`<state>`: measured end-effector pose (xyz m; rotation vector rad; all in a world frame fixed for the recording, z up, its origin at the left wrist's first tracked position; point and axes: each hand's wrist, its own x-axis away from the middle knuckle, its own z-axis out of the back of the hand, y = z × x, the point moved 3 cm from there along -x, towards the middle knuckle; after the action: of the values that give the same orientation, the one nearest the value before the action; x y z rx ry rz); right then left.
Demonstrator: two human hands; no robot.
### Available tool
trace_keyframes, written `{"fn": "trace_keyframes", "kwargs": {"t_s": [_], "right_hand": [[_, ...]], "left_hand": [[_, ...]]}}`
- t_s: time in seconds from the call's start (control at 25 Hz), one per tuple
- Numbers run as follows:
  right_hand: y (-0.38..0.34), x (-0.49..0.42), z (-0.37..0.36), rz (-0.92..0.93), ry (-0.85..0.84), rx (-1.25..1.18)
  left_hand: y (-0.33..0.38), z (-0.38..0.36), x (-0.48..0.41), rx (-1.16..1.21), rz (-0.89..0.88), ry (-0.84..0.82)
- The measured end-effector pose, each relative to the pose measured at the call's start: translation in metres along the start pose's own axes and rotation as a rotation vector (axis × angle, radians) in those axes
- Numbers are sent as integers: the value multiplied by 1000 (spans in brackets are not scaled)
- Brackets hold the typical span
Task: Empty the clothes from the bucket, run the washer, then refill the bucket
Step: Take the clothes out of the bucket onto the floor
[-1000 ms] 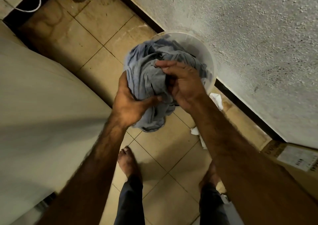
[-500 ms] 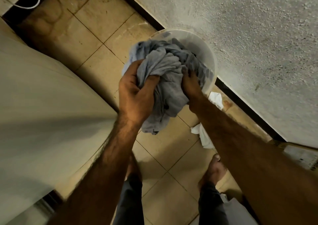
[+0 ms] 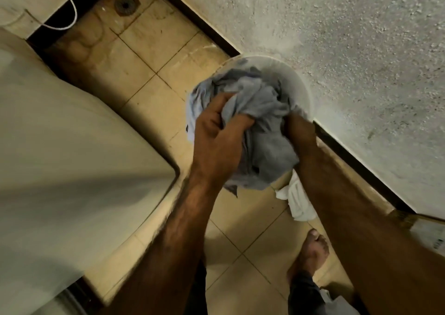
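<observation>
Two hands grip grey clothes (image 3: 262,112) over the bucket (image 3: 299,83) — left hand (image 3: 216,141) plainly, right hand (image 3: 299,131) seemingly.

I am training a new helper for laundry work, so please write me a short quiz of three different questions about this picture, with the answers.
1. True or false: the grey clothes hang on a hook.
2. Which thing lies on the floor tiles? A. white cloth B. shoe C. bottle
3. Fill in: the left hand grips the grey clothes over a white ____.

Key: 1. False, they are bunched up in the hand. 2. A. 3. bucket.
</observation>
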<state>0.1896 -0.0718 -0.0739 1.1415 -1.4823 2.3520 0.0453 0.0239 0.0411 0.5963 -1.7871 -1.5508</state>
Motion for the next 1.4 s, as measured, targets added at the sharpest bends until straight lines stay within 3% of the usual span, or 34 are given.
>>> {"fn": "trace_keyframes", "kwargs": {"t_s": [0.08, 0.2, 0.28, 0.4, 0.52, 0.6, 0.68, 0.8, 0.88, 1.0, 1.16, 1.28, 1.4], "right_hand": [[1, 0, 3, -42, -77, 28], [18, 4, -14, -234, -329, -301], [14, 5, -23, -186, -351, -281], [12, 7, -26, -167, -206, -52], [1, 21, -29, -33, -69, -78], [-6, 46, -39, 13, -101, -108], [-3, 63, -49, 6, -194, -37], [5, 76, -51, -89, -379, -58], [10, 76, -49, -137, -379, -132], [20, 60, -42, -180, -100, -151], [28, 51, -35, -212, -15, -144], [31, 51, -30, -176, 26, -175], [35, 50, -28, -136, 77, -117]], "left_hand": [[-10, 2, 2, -45, -19, -46], [-24, 7, 12, -227, -48, -85], [-32, 5, 16, -323, -58, -166], [-35, 6, 18, -393, 134, -189], [-45, 10, 7, -210, 510, -45], [-58, 14, -10, -124, 630, 72], [-70, 15, -25, -34, 715, 52], [-78, 21, -30, -218, 760, 11], [-80, 30, -26, -373, 683, 128], [-62, 27, -18, -637, 455, 198], [-19, 10, -2, -1010, -32, 304], [-15, 14, -5, -1075, -123, 298], [-15, 15, -6, -1008, -92, 278]]}}
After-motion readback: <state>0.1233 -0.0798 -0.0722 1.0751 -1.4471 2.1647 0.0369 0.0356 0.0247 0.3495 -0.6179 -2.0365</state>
